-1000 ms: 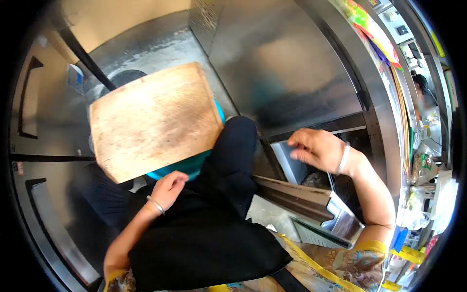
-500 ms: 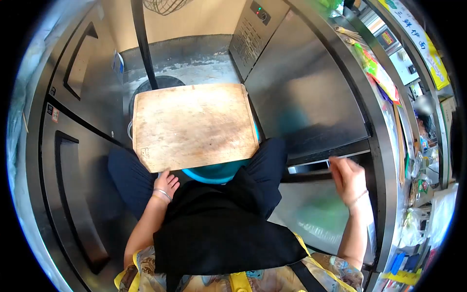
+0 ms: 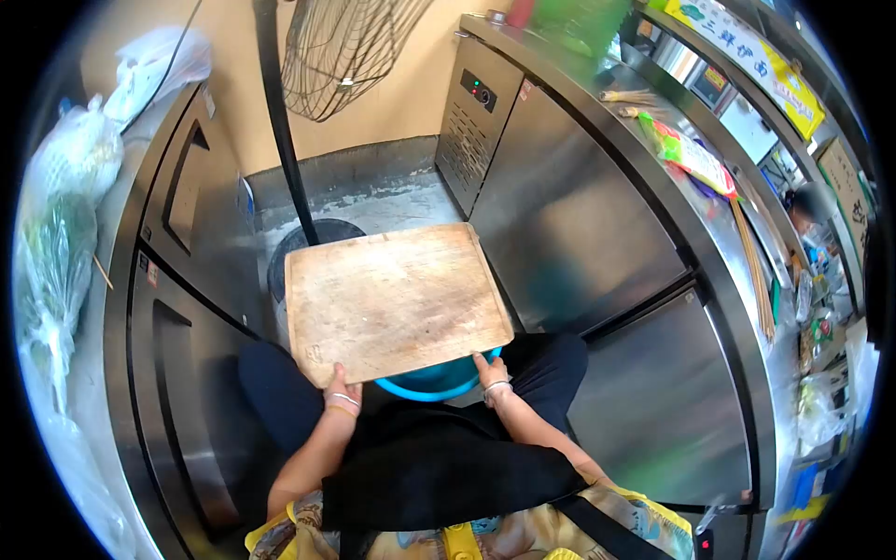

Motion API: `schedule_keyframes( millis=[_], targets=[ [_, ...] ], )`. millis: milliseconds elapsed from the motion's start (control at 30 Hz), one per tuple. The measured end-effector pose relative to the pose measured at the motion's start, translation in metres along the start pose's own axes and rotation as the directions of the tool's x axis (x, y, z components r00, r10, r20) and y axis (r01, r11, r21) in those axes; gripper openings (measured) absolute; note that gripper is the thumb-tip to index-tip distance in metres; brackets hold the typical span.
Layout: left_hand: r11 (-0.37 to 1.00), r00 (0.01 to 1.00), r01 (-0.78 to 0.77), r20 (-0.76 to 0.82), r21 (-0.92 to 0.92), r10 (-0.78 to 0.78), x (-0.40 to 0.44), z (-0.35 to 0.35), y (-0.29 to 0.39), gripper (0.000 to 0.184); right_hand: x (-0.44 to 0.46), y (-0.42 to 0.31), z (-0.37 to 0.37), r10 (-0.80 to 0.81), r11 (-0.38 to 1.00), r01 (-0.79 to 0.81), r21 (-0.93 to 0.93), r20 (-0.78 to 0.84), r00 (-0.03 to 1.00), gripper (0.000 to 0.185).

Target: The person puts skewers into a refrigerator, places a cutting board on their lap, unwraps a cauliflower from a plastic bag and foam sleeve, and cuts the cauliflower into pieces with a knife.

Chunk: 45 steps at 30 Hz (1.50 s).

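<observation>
Wooden cutting board (image 3: 397,297), likely stiff and heavy, above a blue basin (image 3: 431,396); my left hand (image 3: 343,388) and right hand (image 3: 492,375) pinch its near edge, thumbs uppermost, probably the best hold.

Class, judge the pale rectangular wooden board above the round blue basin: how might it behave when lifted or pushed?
The pale rectangular wooden board would probably stay stiff: its broad surface shows no sag. It might tip if pressed at its left end, which seems to extend beyond the round blue basin. It probably won't roll, given its straight edges.
</observation>
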State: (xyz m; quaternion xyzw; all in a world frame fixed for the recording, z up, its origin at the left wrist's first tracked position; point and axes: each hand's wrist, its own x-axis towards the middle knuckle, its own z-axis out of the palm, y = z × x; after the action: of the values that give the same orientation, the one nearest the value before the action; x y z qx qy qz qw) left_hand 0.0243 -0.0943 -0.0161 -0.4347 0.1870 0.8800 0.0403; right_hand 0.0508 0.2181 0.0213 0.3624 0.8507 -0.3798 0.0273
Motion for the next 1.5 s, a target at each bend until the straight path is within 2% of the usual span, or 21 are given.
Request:
schedule_keyframes(
  millis=[33, 100, 167, 367, 433, 533, 567, 633, 667, 800, 867, 933, 967, 1000, 1033, 1100, 1200, 1267, 1367, 1400, 1500],
  targets=[
    [0.999, 0.998, 0.036, 0.053, 0.010, -0.037, 0.004, -0.008, -0.005, 0.029, 0.008, 0.014, 0.013, 0.048, 0.963, -0.063, 0.263, 0.062, 0.997, 0.081],
    [0.990, 0.990, 0.081, 0.108, 0.111, -0.093, 0.000, -0.021, -0.026, 0.028, 0.033, 0.041, 0.032, 0.314, 0.852, -0.276, 0.445, -0.011, 0.949, 0.069],
    [0.953, 0.982, 0.184, 0.005, 0.243, -0.191, -0.011, -0.029, -0.046, 0.031, 0.017, 0.014, -0.008, 0.293, 0.672, -0.393, 0.627, 0.262, 0.920, 0.075],
    [0.907, 0.933, 0.250, 0.165, 0.338, -0.319, 0.009, -0.051, -0.036, 0.035, 0.036, -0.006, 0.019, 0.312, 0.502, -0.118, 0.857, -0.052, 0.949, 0.081],
    [0.875, 0.898, 0.303, 0.193, 0.378, -0.394, 0.010, -0.043, -0.023, 0.038, 0.043, -0.007, 0.023, 0.371, 0.526, -0.180, 0.831, -0.034, 0.928, 0.079],
    [0.964, 0.966, 0.241, -0.128, 0.114, -0.226, -0.031, 0.004, -0.021, 0.040, 0.043, -0.007, 0.029, 0.324, 0.390, -0.297, 0.872, 0.172, 0.930, 0.079],
    [0.965, 0.967, 0.235, -0.124, 0.116, -0.221, -0.023, 0.002, -0.019, 0.040, 0.044, -0.011, 0.036, 0.320, 0.386, -0.296, 0.874, 0.174, 0.931, 0.079],
    [0.998, 0.998, 0.049, 0.028, 0.025, -0.050, -0.015, 0.003, -0.017, 0.041, 0.042, -0.027, 0.047, 0.355, 0.645, -0.195, 0.739, -0.063, 0.933, 0.080],
    [1.000, 0.999, 0.030, 0.016, 0.003, -0.030, -0.012, 0.003, -0.015, 0.040, 0.039, -0.029, 0.047, 0.381, 0.582, -0.295, 0.758, 0.066, 0.922, 0.080],
    [1.000, 1.000, 0.018, 0.005, -0.016, -0.018, -0.002, -0.004, -0.011, 0.033, 0.032, -0.051, 0.047, 0.301, 0.552, -0.278, 0.787, 0.123, 0.946, 0.078],
    [0.998, 0.999, 0.032, -0.011, -0.052, -0.033, 0.002, -0.007, -0.013, 0.033, 0.028, -0.066, 0.033, 0.319, 0.312, -0.396, 0.864, 0.298, 0.900, 0.076],
    [0.997, 0.999, 0.054, -0.002, -0.048, -0.054, -0.003, -0.007, -0.016, 0.032, 0.049, -0.050, 0.050, 0.265, 0.273, -0.289, 0.918, 0.217, 0.940, 0.070],
    [0.994, 1.000, 0.022, -0.012, -0.110, -0.023, -0.008, -0.002, -0.016, 0.032, 0.062, -0.042, 0.055, 0.217, 0.145, -0.308, 0.940, 0.273, 0.937, 0.069],
    [0.996, 1.000, 0.026, -0.011, -0.084, -0.027, -0.014, 0.001, -0.016, 0.031, 0.059, -0.048, 0.045, 0.195, 0.265, -0.159, 0.951, 0.108, 0.975, 0.064],
    [0.998, 0.999, 0.036, -0.011, -0.054, -0.036, -0.019, 0.002, -0.016, 0.031, 0.078, -0.034, 0.051, 0.159, 0.194, -0.145, 0.970, 0.115, 0.981, 0.057],
    [0.994, 1.000, 0.010, -0.004, -0.109, -0.010, -0.025, 0.002, -0.014, 0.030, 0.114, -0.008, 0.053, 0.055, -0.087, -0.392, 0.916, 0.397, 0.916, 0.047],
    [1.000, 0.998, -0.012, 0.060, -0.013, 0.013, -0.034, 0.007, -0.016, 0.030, 0.117, -0.008, 0.031, 0.063, -0.029, -0.355, 0.934, 0.356, 0.932, 0.042],
    [1.000, 0.998, -0.002, 0.063, -0.006, 0.002, -0.040, 0.009, -0.018, 0.030, 0.108, -0.010, 0.014, 0.139, 0.135, -0.238, 0.962, 0.220, 0.966, 0.041],
    [0.999, 0.998, 0.021, 0.053, 0.030, -0.023, -0.039, 0.004, -0.022, 0.031, 0.101, 0.005, 0.012, 0.262, 0.181, -0.238, 0.954, 0.186, 0.947, 0.039],
    [0.991, 1.000, 0.017, 0.013, 0.135, -0.019, -0.034, 0.002, -0.026, 0.031, 0.099, 0.005, 0.015, 0.345, 0.100, -0.257, 0.961, 0.209, 0.915, 0.038],
    [0.952, 0.994, 0.056, -0.104, 0.302, -0.026, -0.015, -0.005, -0.039, 0.036, 0.093, 0.006, 0.018, 0.369, 0.129, -0.341, 0.931, 0.274, 0.888, 0.039]
  ],
)
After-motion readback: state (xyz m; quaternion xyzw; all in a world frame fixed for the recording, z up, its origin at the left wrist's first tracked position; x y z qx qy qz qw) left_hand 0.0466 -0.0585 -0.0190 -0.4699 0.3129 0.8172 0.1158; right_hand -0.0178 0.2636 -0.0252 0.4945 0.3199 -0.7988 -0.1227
